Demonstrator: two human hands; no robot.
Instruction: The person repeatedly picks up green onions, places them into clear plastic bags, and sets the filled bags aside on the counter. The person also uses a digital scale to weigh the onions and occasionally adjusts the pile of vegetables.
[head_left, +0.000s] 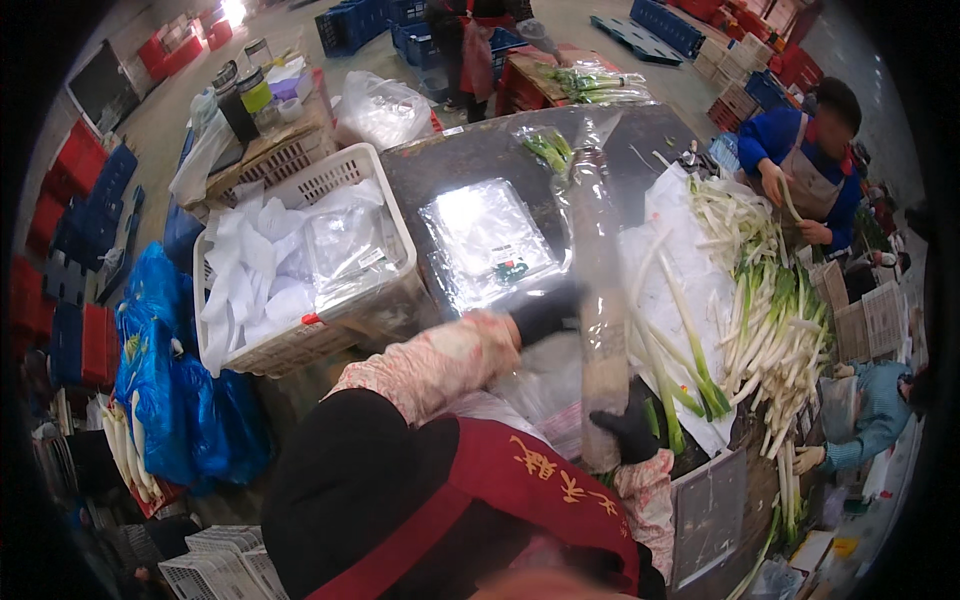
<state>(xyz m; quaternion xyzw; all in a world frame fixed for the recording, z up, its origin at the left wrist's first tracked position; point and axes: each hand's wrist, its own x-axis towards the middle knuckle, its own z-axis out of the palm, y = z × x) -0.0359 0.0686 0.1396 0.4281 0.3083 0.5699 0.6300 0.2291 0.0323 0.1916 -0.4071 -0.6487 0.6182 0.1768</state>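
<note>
A long wooden board (602, 300), covered in shiny clear plastic, runs away from me across the dark table. My right hand (634, 427), in a black glove, lies against its near end with the fingers over it; its grip is unclear. Green leek leaves (679, 431) lie beside that hand. My left hand (551, 311), also black-gloved and motion-blurred, is just left of the board, near a stack of flat clear bags (491, 236); its fingers cannot be made out. More loose clear plastic (544, 382) lies below my left forearm. Right of the board, several leeks (686, 330) lie on a white sheet (660, 202).
A white crate (409, 217) of bags and white wrapping stands at left. Bagged greens (551, 150) lie at the table's far side. A leek pile (780, 337) covers the right side, where people (802, 165) handle leeks. Blue plastic sacks (161, 375) stand far left.
</note>
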